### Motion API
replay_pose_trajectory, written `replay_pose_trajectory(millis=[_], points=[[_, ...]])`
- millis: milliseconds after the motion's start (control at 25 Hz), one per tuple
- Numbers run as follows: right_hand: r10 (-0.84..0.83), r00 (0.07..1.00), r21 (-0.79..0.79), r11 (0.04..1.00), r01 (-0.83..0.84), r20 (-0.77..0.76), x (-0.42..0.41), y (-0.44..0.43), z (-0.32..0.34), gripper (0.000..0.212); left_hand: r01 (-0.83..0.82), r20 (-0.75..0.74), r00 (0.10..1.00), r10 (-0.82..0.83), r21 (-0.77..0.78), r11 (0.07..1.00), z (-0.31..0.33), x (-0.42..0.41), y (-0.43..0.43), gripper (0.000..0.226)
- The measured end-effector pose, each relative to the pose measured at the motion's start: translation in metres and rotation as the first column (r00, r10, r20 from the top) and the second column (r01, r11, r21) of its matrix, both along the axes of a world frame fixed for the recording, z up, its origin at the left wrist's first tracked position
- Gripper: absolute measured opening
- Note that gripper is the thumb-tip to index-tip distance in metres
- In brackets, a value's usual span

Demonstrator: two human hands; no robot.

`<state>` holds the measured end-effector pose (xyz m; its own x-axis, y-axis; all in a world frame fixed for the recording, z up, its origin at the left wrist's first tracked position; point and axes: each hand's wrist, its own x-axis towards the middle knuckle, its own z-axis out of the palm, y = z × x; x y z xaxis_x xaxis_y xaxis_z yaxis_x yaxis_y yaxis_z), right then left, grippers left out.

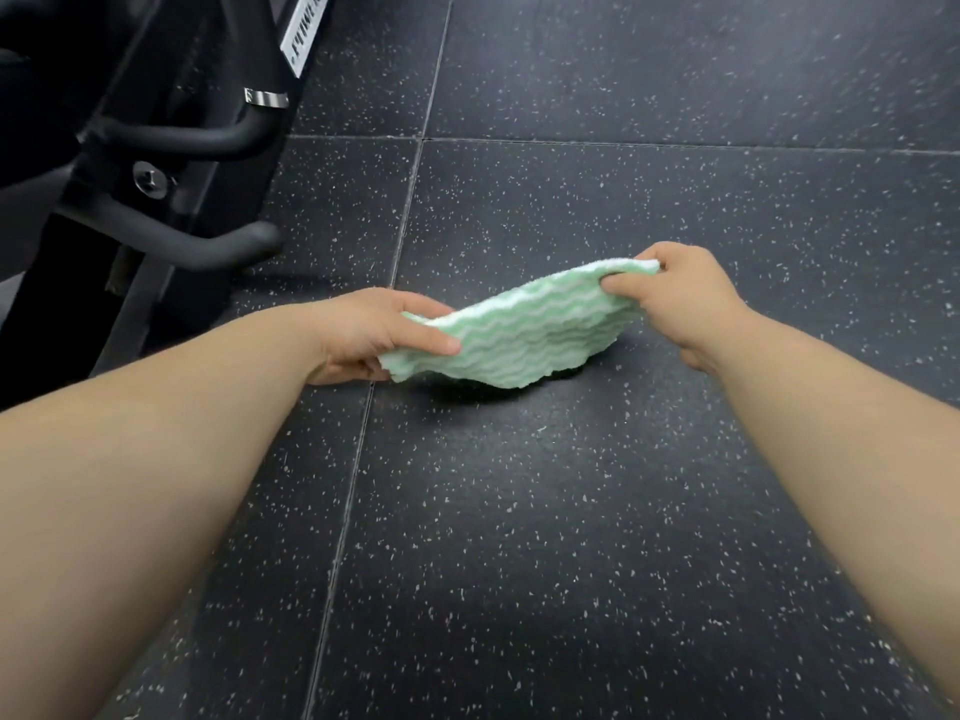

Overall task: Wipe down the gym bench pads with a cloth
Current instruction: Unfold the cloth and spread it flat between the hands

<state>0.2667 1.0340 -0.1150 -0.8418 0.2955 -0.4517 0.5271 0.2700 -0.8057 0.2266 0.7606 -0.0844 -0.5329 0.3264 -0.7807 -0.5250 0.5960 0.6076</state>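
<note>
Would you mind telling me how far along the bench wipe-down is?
Done: nothing on the pads that this view shows. In hand: the left hand and right hand hold the green cloth stretched between them over the floor. Left: all the wiping; the cloth touches no pad, and only a black frame shows at upper left.
</note>
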Motion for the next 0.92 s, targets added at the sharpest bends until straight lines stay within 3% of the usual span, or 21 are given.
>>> replay_pose_trajectory(millis=[80, 160, 280, 320, 400, 520, 640, 680, 760, 840, 920], points=[[-0.018, 0.999, -0.021, 1.0, 0.017, -0.027, -0.002, 0.0, -0.001, 0.016, 0.067, -0.14, 0.985, -0.096, -0.196, 0.978, -0.004, -0.005, -0.002, 0.036], [-0.058, 0.996, -0.04, 0.998, 0.055, -0.072, -0.004, 0.0, -0.003, 0.009, -0.034, -0.35, 0.931, -0.104, -0.366, 0.93, -0.008, -0.009, -0.003, 0.03], [-0.152, 0.982, -0.076, 0.987, 0.144, -0.116, -0.004, -0.001, -0.003, 0.005, -0.135, -0.568, 0.775, -0.277, -0.577, 0.805, -0.01, -0.012, -0.004, 0.047], [-0.168, 0.979, -0.12, 0.981, 0.155, -0.116, -0.004, -0.005, -0.003, 0.007, -0.164, -0.619, 0.728, -0.294, -0.574, 0.802, -0.011, -0.011, -0.002, 0.045], [-0.169, 0.982, -0.232, 0.962, 0.147, -0.079, -0.005, -0.023, -0.002, 0.011, -0.204, -0.669, 0.729, -0.144, -0.414, 0.887, -0.011, -0.006, 0.009, 0.036], [-0.101, 0.991, -0.53, 0.838, 0.131, 0.086, -0.006, -0.064, 0.002, 0.022, -0.137, -0.519, 0.843, 0.139, 0.043, 0.99, -0.008, 0.003, 0.04, 0.012], [-0.151, 0.973, -0.75, 0.62, 0.231, 0.175, -0.006, -0.077, 0.007, 0.029, -0.256, -0.159, 0.932, 0.325, 0.344, 0.903, -0.001, 0.005, 0.055, 0.042], [-0.156, 0.974, -0.784, 0.58, 0.223, 0.162, -0.006, -0.076, 0.01, 0.023, -0.306, -0.106, 0.926, 0.363, 0.357, 0.883, 0.0, 0.003, 0.053, 0.047], [-0.102, 0.988, -0.785, 0.599, 0.155, 0.117, -0.005, -0.078, 0.012, 0.012, -0.36, -0.12, 0.9, 0.419, 0.338, 0.87, -0.002, -0.001, 0.046, 0.043], [-0.055, 0.992, -0.755, 0.644, 0.126, 0.118, -0.007, -0.084, 0.013, 0.021, -0.429, -0.215, 0.844, 0.492, 0.28, 0.859, -0.006, -0.005, 0.037, 0.034], [-0.039, 0.991, -0.751, 0.648, 0.123, 0.129, -0.01, -0.092, 0.018, 0.027, -0.439, -0.286, 0.825, 0.487, 0.217, 0.872, -0.01, -0.006, 0.026, 0.041]])
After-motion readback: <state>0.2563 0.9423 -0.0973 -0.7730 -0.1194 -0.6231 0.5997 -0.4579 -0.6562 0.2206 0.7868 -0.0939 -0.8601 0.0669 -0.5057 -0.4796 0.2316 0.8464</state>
